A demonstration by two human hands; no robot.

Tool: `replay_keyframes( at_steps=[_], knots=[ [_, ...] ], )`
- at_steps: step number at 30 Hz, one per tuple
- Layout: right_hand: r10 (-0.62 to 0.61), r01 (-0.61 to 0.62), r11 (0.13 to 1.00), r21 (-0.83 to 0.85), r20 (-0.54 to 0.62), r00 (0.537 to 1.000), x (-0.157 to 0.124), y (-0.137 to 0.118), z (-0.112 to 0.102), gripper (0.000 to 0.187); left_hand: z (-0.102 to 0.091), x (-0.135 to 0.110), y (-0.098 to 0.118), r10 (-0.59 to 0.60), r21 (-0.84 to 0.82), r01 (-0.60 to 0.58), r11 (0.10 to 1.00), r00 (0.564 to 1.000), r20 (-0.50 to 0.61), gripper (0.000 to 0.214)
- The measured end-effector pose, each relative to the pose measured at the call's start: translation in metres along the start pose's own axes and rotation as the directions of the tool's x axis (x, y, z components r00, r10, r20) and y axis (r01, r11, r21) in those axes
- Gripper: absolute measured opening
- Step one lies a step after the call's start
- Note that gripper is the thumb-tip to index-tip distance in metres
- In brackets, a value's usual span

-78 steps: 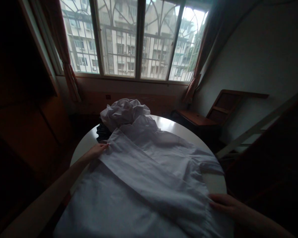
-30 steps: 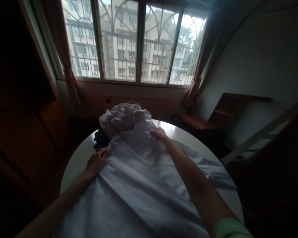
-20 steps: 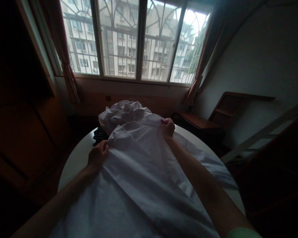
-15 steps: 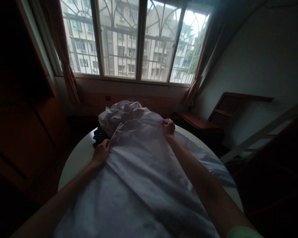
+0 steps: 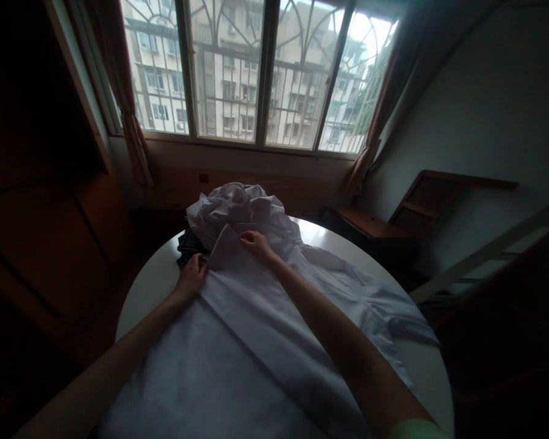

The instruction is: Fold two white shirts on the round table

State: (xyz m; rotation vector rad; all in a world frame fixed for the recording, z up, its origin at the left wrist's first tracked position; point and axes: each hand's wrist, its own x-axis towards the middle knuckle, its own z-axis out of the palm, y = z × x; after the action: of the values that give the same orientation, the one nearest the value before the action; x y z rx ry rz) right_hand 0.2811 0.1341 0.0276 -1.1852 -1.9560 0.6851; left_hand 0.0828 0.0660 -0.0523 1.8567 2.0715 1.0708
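A large white garment (image 5: 238,317) with creases is spread over a round white table (image 5: 141,299), its near end reaching the bottom of the view. What looks like a sleeve (image 5: 370,286) lies out to the right. My left hand (image 5: 192,274) is closed on the garment's left edge. Near a pointed corner of the cloth, my right hand (image 5: 256,245) pinches the upper part, its fingertips together. Behind both hands sits a crumpled heap of white cloth (image 5: 233,204). Dark striped fabric (image 5: 190,247) peeks out beside my left hand.
Beyond the table stand a barred window (image 5: 265,79) with tied curtains (image 5: 135,146) and a low wall. A brown wooden piece of furniture (image 5: 370,222) is at the back right, near a pale ladder-like frame (image 5: 480,256). Dark cabinets (image 5: 91,225) line the left.
My right hand has moved left from the garment's right side to near its pointed corner. The cloth on the right now lies flatter, showing more sleeve. My left hand stays at the left edge.
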Motion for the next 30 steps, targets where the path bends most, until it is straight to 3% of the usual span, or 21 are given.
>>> replay_keyframes(
  at_steps=[4,9,13,17,19,21,23,25,28,30],
  knots=[
    [-0.03,0.028,0.999,0.034,0.083,0.996,0.009,-0.014,0.026,0.033,-0.007,-0.017,-0.012,0.177,0.083,-0.175,0.981,0.984,-0.023,0.034],
    [-0.066,0.059,0.997,0.05,0.148,0.987,0.026,-0.014,0.036,0.033,-0.023,-0.038,-0.02,0.299,0.046,-0.304,0.951,0.949,0.102,0.028],
    [-0.091,0.086,0.996,0.031,0.19,0.978,0.038,-0.004,0.039,0.032,-0.031,-0.045,-0.017,0.28,0.108,-0.309,0.945,0.934,0.223,0.025],
    [-0.111,0.118,0.993,-0.025,0.197,0.974,0.036,0.002,0.041,0.051,-0.035,-0.045,-0.009,0.209,0.254,-0.262,0.931,0.954,0.217,0.022],
    [-0.154,0.178,0.975,-0.136,0.165,0.974,0.027,0.001,0.041,0.063,-0.036,-0.041,0.0,0.195,0.344,-0.246,0.906,0.965,0.176,0.018],
    [-0.221,0.24,0.933,-0.268,0.099,0.97,0.011,-0.003,0.042,0.063,-0.035,-0.035,0.012,0.227,0.383,-0.256,0.887,0.967,0.118,0.017],
    [-0.269,0.262,0.903,-0.339,0.026,0.963,-0.011,-0.007,0.046,0.054,-0.027,-0.026,0.024,0.307,0.322,-0.317,0.892,0.948,0.084,0.022],
    [-0.278,0.259,0.899,-0.354,-0.002,0.96,-0.036,-0.008,0.055,0.049,-0.014,-0.017,0.031,0.406,0.196,-0.423,0.885,0.906,0.124,0.031],
    [-0.233,0.251,0.888,-0.385,0.094,0.968,-0.076,-0.001,0.069,0.049,0.01,-0.007,0.027,0.46,0.114,-0.495,0.861,0.855,0.239,0.04],
    [-0.185,0.247,0.88,-0.406,0.185,0.965,-0.1,0.004,0.072,0.047,0.022,-0.004,0.018,0.415,0.178,-0.467,0.866,0.871,0.264,0.042]
  ],
)
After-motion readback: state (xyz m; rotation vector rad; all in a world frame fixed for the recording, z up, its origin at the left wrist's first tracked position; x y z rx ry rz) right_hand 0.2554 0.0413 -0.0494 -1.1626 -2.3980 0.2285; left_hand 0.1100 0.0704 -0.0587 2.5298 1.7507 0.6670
